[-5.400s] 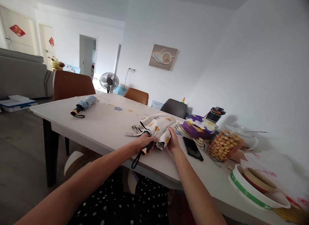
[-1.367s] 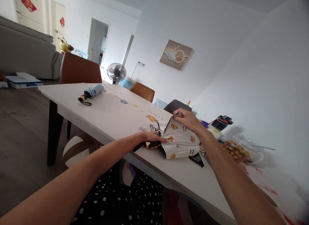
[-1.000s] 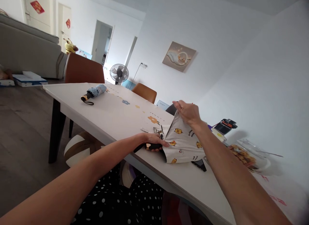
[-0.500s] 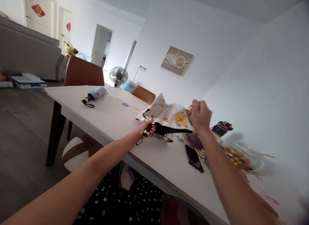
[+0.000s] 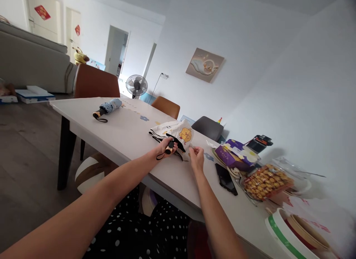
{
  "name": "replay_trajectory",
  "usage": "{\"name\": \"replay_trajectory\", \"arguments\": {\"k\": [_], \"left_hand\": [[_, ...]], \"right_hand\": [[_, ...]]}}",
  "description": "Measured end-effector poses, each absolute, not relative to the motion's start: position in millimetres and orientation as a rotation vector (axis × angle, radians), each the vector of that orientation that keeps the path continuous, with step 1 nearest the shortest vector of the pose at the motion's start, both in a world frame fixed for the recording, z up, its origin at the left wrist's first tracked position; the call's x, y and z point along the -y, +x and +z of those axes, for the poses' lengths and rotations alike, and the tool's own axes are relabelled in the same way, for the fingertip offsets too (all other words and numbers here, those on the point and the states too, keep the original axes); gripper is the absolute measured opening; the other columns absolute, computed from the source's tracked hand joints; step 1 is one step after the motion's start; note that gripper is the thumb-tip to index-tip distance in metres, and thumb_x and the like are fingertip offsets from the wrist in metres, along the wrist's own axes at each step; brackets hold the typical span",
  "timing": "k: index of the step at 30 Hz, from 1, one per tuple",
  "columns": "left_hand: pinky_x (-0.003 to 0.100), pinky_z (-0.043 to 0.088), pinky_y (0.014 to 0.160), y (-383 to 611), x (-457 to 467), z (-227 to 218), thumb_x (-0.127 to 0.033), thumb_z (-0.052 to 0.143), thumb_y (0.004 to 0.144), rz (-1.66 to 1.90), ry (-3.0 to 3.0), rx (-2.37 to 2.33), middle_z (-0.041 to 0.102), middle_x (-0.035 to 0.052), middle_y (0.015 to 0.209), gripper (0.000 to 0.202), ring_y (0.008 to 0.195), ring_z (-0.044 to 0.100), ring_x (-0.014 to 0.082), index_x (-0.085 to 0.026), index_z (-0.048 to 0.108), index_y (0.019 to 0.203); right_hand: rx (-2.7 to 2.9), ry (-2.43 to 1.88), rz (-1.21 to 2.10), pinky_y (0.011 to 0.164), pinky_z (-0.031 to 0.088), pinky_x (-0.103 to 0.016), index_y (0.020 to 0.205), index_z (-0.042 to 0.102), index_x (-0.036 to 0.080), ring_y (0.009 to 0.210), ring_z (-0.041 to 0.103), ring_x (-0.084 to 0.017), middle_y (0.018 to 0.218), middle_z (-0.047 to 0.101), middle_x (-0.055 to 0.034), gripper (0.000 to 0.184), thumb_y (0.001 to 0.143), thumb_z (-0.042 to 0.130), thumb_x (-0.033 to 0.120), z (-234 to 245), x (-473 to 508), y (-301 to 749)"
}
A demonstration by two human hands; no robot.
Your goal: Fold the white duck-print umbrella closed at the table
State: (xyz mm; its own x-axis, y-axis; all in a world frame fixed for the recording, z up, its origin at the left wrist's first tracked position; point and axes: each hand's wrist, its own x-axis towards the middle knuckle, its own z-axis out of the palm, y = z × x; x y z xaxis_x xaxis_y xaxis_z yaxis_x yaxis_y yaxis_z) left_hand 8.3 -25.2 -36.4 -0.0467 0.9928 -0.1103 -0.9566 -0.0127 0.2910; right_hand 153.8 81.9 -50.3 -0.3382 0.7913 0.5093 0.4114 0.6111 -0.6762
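Observation:
A white folding umbrella (image 5: 179, 132) with yellow cartoon chicks and black edging lies bunched over the table in front of me, its canopy loose. My left hand (image 5: 167, 144) is closed around its black handle with a gold end, and a wrist strap hangs below. At the canopy's right side, my right hand (image 5: 197, 157) has its fingers pinched together on the umbrella's fabric edge. A second umbrella (image 5: 109, 107), light blue and rolled up, rests on the far left of the table, apart from both hands.
The white table (image 5: 130, 136) reaches away to the left. Right of my hands lie a black phone (image 5: 226, 178), a purple tissue box (image 5: 235, 155), a clear pack of round snacks (image 5: 267, 182) and a roll of tape (image 5: 286, 235). Chairs (image 5: 97, 81) stand along the far side.
My right hand has come down and left from a raised fist to the umbrella's side. The canopy, stretched to the right before, is now gathered closer to the handle.

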Motion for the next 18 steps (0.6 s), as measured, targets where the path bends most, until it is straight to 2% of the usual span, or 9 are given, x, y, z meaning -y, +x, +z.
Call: {"name": "replay_trajectory", "arguments": {"k": [3,8,11,14,18], "left_hand": [[0.013,0.033,0.034,10.0,24.8,-36.1,-0.025,0.033,0.089,1.538,0.163,-0.391,0.037,-0.0019,0.059,0.018,0.044,0.039,0.0062,-0.015,0.04,0.076],[0.013,0.034,0.034,15.6,24.9,-36.2,-0.026,0.032,0.089,1.538,0.2,-0.391,0.039,-0.0008,0.06,0.018,0.044,0.04,0.0068,-0.015,0.041,0.078],[0.013,0.034,0.033,16.3,24.9,-36.8,-0.027,0.034,0.089,1.522,0.198,-0.37,0.04,-0.0007,0.06,0.017,0.044,0.04,0.0069,-0.014,0.042,0.079],[0.013,0.034,0.033,15.2,24.3,-37.1,-0.029,0.034,0.09,1.478,0.208,-0.399,0.04,-0.0008,0.059,0.021,0.043,0.039,0.0066,-0.014,0.043,0.079],[0.013,0.034,0.034,15.9,24.8,-35.9,-0.034,0.036,0.091,1.429,0.232,-0.458,0.04,-0.001,0.057,0.026,0.043,0.039,0.0064,-0.013,0.044,0.077]], "right_hand": [[2.034,-0.952,0.512,0.086,0.044,-0.038,0.107,0.045,0.019,0.104,0.054,-0.026,0.115,0.055,-0.013,0.052,0.071,0.054,0.055,-52.2,-73.8,152.7],[2.169,-1.054,0.345,0.083,0.04,-0.039,0.11,0.047,0.018,0.103,0.053,-0.031,0.114,0.055,-0.0142,0.063,0.066,0.056,0.063,-49.4,-64.1,149.5],[2.132,-1.212,0.292,0.077,0.039,-0.036,0.108,0.048,0.017,0.098,0.055,-0.03,0.109,0.058,-0.0135,0.053,0.074,0.048,0.058,-47.0,-63.0,145.4],[2.095,-1.402,0.28,0.071,0.039,-0.034,0.107,0.049,0.018,0.093,0.057,-0.027,0.102,0.061,-0.011,0.035,0.084,0.037,0.042,-46.5,-65.4,144.9],[2.055,-1.402,0.233,0.069,0.039,-0.032,0.086,0.054,0.017,0.085,0.057,-0.025,0.089,0.062,-0.0102,0.025,0.085,0.032,0.029,-45.8,-68.1,150.4]]}}
